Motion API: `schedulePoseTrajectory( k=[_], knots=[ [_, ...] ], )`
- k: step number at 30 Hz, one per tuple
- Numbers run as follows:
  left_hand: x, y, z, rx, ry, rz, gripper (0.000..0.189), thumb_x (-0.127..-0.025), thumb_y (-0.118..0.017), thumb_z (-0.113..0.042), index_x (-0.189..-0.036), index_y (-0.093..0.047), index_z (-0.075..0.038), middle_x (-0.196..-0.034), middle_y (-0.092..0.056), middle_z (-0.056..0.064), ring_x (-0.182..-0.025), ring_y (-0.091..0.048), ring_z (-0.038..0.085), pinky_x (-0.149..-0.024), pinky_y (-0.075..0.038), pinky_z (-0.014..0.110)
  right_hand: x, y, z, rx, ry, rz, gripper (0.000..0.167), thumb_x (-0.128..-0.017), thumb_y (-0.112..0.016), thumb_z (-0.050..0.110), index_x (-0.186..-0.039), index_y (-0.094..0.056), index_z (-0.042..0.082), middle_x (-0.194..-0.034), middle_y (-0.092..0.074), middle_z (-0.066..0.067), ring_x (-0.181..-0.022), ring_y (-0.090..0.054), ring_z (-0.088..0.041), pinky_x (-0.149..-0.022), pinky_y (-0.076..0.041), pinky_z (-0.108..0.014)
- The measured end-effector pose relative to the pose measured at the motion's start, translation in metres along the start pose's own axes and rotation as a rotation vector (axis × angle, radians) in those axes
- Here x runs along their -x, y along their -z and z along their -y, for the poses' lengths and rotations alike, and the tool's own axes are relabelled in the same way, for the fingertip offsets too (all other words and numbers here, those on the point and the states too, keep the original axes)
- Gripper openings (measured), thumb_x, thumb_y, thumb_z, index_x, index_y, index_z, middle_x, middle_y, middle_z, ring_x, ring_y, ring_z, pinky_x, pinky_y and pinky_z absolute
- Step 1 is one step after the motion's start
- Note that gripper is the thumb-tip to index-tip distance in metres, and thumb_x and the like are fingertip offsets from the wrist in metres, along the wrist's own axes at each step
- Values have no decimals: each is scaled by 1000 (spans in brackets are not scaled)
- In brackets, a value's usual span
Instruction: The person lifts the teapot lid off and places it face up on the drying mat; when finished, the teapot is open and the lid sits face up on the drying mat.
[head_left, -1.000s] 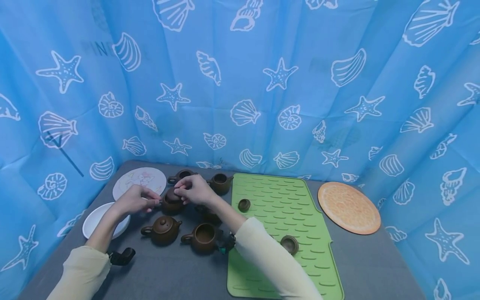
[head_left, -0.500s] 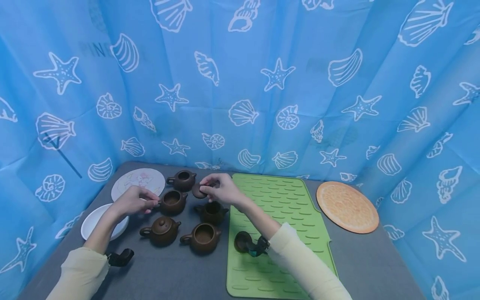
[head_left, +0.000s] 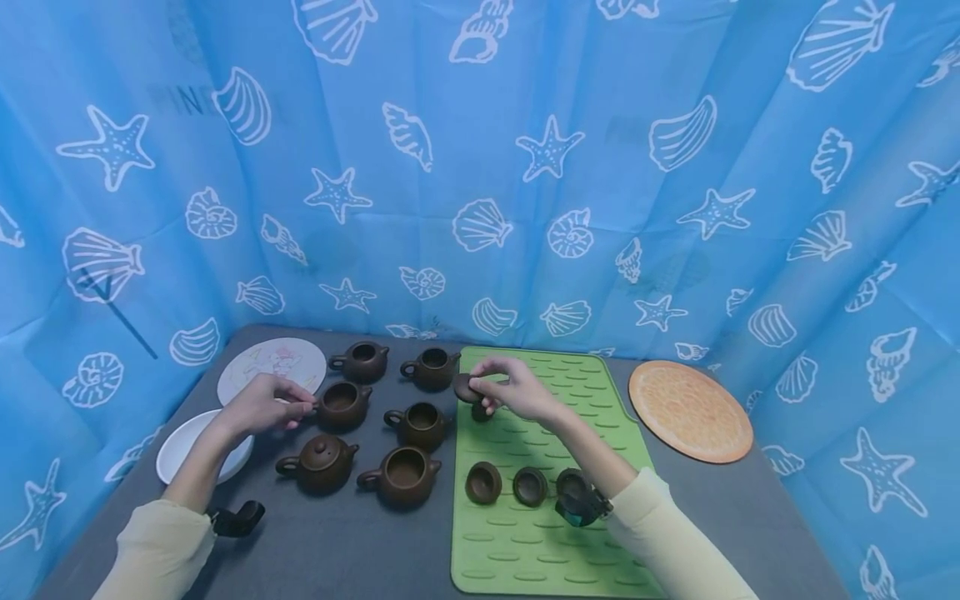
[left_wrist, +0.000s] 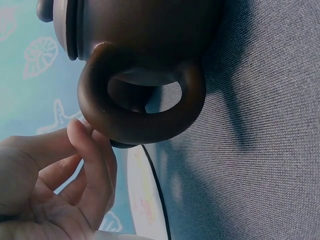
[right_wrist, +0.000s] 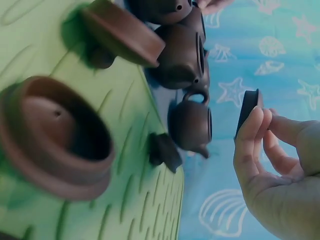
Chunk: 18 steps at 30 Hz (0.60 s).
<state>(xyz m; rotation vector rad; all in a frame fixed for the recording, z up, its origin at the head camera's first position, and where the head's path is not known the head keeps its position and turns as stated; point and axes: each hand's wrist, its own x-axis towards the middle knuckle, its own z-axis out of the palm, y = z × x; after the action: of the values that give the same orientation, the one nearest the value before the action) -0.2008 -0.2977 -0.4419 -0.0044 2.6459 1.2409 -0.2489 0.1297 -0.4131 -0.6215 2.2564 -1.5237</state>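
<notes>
A small brown teapot (head_left: pixel 342 406) with its top uncovered stands in the left group on the table. My left hand (head_left: pixel 262 404) pinches its handle between thumb and fingers; in the left wrist view a nearer lidded teapot (left_wrist: pixel 145 30) partly covers that grip. Raised over the left edge of the green mat (head_left: pixel 525 550), my right hand (head_left: pixel 513 389) pinches a brown teapot lid (head_left: pixel 466 388). The right wrist view shows this lid (right_wrist: pixel 247 112) edge-on, away from the mat. Beneath it, another lid (head_left: pixel 482 412) lies on the mat, partly hidden.
Several other uncovered teapots (head_left: pixel 420 427) stand left of the mat, beside one lidded teapot (head_left: pixel 322 465). More upturned lids (head_left: pixel 483 483) lie on the mat. A white bowl (head_left: pixel 180 446) and printed round plate (head_left: pixel 255 362) sit left; an orange-patterned round mat (head_left: pixel 690 412) lies right.
My right hand has lifted the lid off the teapot that my left hand holds and carried it rightward to the mat's edge. The left hand has stayed at the handle.
</notes>
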Motion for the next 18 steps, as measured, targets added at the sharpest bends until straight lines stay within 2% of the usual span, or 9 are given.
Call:
schedulePoseTrajectory(
  k=[3,6,10,14,18],
  knots=[
    [0,0,1,-4,-7,3,23,-105,-68,-9,-121,-76,6,-104,-76,19,-79,-71,21,-67,-59,31,8,7,-6,-2,-17,-3,26,-112,-60,12,-130,-61,-7,-107,-64,-11,-82,-70,-21,-83,-67,-48],
    [0,1,1,-6,-4,0,23,-105,-68,-10,-121,-76,5,-104,-76,19,-79,-72,21,-68,-59,32,14,13,-11,-25,-33,-7,29,-112,-58,11,-135,-57,-7,-109,-64,-13,-84,-71,-23,-83,-67,-48],
    [2,2,0,-21,-12,-3,24,-105,-69,-10,-122,-76,5,-104,-76,19,-79,-72,23,-67,-58,33,21,21,-17,-52,-19,-8,37,-113,-56,10,-147,-52,-4,-126,-64,-25,-87,-73,-29,-85,-67,-51],
    [3,2,1,-35,-34,-5,24,-105,-69,-9,-121,-76,6,-104,-76,21,-78,-72,25,-66,-57,33,28,28,-22,-55,20,26,46,-114,-52,8,-159,-46,0,-148,-55,-36,-92,-76,-42,-89,-64,-59],
    [2,0,0,-35,-38,-7,24,-105,-69,-10,-121,-76,5,-103,-77,21,-78,-72,25,-65,-56,32,33,33,-29,-78,12,59,49,-115,-47,3,-164,-43,1,-162,-45,-33,-107,-73,-55,-95,-62,-58]
  ],
)
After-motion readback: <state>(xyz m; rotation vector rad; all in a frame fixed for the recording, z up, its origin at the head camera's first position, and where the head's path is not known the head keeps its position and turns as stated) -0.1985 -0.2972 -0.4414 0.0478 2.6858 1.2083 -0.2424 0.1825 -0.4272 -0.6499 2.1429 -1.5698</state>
